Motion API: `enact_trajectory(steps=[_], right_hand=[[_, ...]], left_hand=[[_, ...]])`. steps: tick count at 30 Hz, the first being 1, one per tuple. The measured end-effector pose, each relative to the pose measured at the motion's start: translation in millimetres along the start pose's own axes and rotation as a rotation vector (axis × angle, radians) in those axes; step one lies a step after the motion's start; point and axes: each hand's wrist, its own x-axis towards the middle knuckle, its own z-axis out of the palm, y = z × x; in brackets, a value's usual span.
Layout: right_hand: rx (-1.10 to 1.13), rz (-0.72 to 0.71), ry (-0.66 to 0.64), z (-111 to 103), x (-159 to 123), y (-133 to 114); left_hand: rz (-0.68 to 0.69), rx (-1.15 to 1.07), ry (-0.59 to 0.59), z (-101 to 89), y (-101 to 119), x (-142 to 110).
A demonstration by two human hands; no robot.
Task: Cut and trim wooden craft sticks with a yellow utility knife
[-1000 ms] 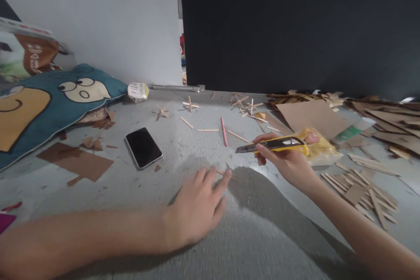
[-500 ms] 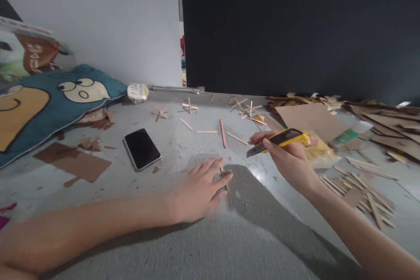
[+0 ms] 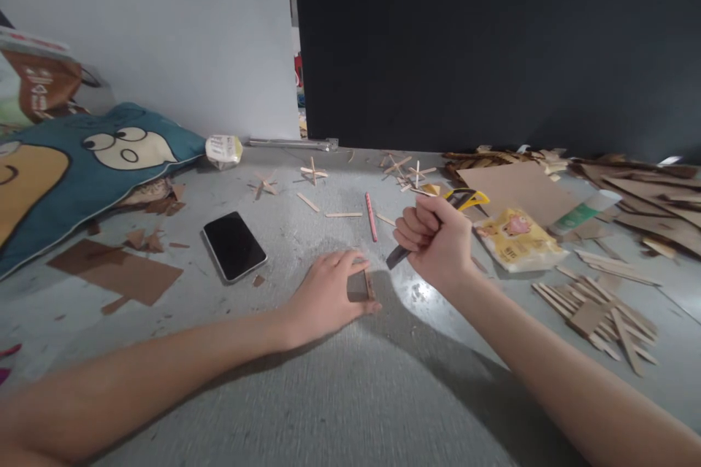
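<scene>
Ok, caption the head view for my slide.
Left hand holds a wooden stick; right hand grips a yellow utility knife.

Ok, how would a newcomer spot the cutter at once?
Below the tall black panel, find the right hand, closed in a fist. The cutter slants through it, slim, yellow-edged at one end, dark at the other, unlike the wide yellow packet.

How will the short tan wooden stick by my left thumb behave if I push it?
The short tan wooden stick looks thin, so it's probably light. Being straight wood, it's likely stiff but snappable. It lies on a flat grey surface, so may slide easily.
</scene>
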Motion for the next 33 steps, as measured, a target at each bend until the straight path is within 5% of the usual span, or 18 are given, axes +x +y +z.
enact_trajectory(steps=[9,33], right_hand=[[0.237,0.074,-0.104,21.3,-1.8,49.8],[0.318,0.107,-0.091,20.3,-4.9,49.2]], left_hand=[[-0.053,-0.032,0.052,0.3,0.5,1.0],[-0.038,-0.06,0.075,2.6,-1.1,-0.5]])
